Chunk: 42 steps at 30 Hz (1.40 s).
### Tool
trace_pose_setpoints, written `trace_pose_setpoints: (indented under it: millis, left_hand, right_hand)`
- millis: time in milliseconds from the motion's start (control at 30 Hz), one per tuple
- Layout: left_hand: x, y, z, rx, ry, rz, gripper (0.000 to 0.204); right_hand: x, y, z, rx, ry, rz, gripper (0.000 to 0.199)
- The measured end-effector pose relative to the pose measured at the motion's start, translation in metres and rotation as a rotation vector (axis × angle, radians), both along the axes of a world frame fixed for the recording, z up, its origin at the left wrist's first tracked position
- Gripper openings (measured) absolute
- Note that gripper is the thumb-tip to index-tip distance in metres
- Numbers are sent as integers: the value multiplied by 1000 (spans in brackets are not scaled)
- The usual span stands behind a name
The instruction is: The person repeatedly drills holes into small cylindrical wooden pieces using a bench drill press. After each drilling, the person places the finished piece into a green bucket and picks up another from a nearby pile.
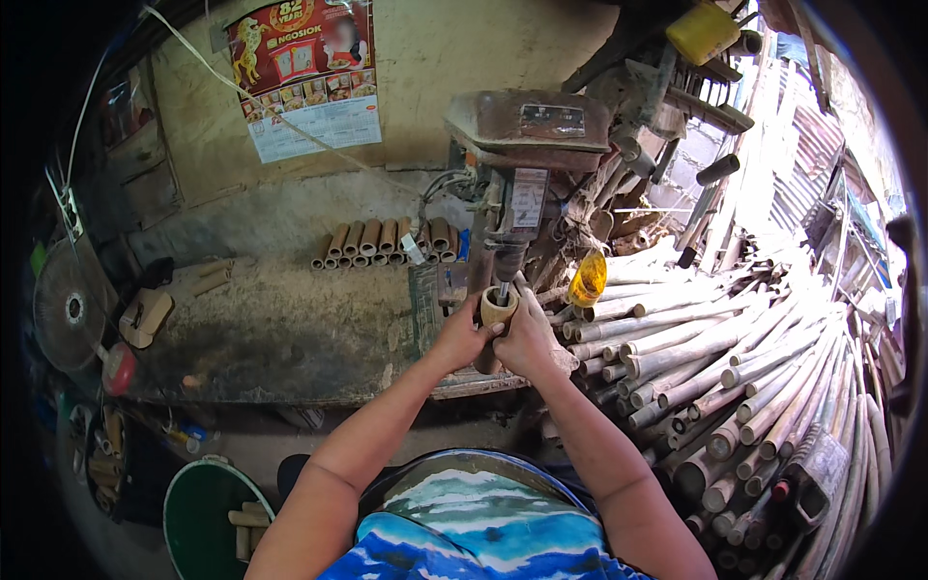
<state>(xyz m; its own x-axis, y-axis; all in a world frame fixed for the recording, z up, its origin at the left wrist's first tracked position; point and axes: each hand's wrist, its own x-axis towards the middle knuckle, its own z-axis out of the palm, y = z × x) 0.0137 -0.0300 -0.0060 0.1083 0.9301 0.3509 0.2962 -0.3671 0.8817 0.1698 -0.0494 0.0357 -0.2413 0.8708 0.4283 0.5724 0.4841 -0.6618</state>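
Observation:
A short bamboo tube [496, 315] stands nearly upright between my two hands, its open end up. My left hand [462, 336] wraps round its left side, fingers closed. On the other side my right hand [529, 335] grips it, with the thumbs close together at the front. Directly above is a dusty drill press [527, 135]. Its spindle [507, 261] carries a metal bit [503, 293] that reaches into the tube's mouth. How deep the bit goes is hidden by the tube wall. My hands partly cover the drill's table beneath.
Several cut bamboo tubes [371, 237] are stacked at the back of the dusty workbench [290, 333]. Long bamboo poles [677, 348] pile up on the right. A fan [70, 304] stands far left. Below it, a green bucket [174, 507] holds bamboo pieces. A yellow container [588, 280] hangs beside the drill.

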Motion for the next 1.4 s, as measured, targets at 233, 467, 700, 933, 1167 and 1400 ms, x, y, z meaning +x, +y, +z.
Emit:
trace_pose_setpoints:
  millis: [233,467,700,933,1167,1400]
  left_hand:
    - [-4,-2,1,-13,65,91,64]
    - [5,18,11,-15,54,106,63]
    - [16,15,11,-77,122,19,62]
    - [8,-5,4,-48,120,22,63]
    - [0,4,-19,75,104,17,66]
    - [3,2,-10,13,118,-9,69]
  right_hand:
    - [-12,18,-24,-40,170,63,53]
    - [-14,38,-16,8,210,-15,42]
    - [9,22,-11,-38,136,-36,51]
    - [5,8,-21,26,119,-33,53]
    - [-1,9,-32,-4,200,52,52]
    - [5,10,-28,79,125,-7,53]
